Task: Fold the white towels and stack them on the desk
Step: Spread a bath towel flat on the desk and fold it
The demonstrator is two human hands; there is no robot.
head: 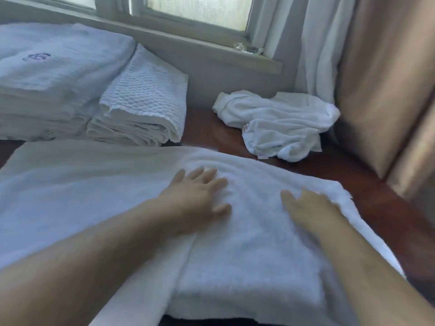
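Observation:
A large white towel (254, 250) lies spread over the dark wooden desk (367, 184), its right part folded over into a thicker layer. My left hand (197, 196) rests flat on the towel with fingers spread. To its right, my right hand (308, 208) lies flat on the folded layer near the towel's right edge. At the back left stands a tall stack of folded white towels (54, 85). Beside it is a lower stack of quilted white towels (141, 107). A crumpled white towel (280, 128) lies unfolded at the back right.
A window sill (211, 41) runs along the wall behind the desk. White and tan curtains (376, 78) hang at the right, close to the desk's edge. Bare wood shows between the spread towel and the crumpled one.

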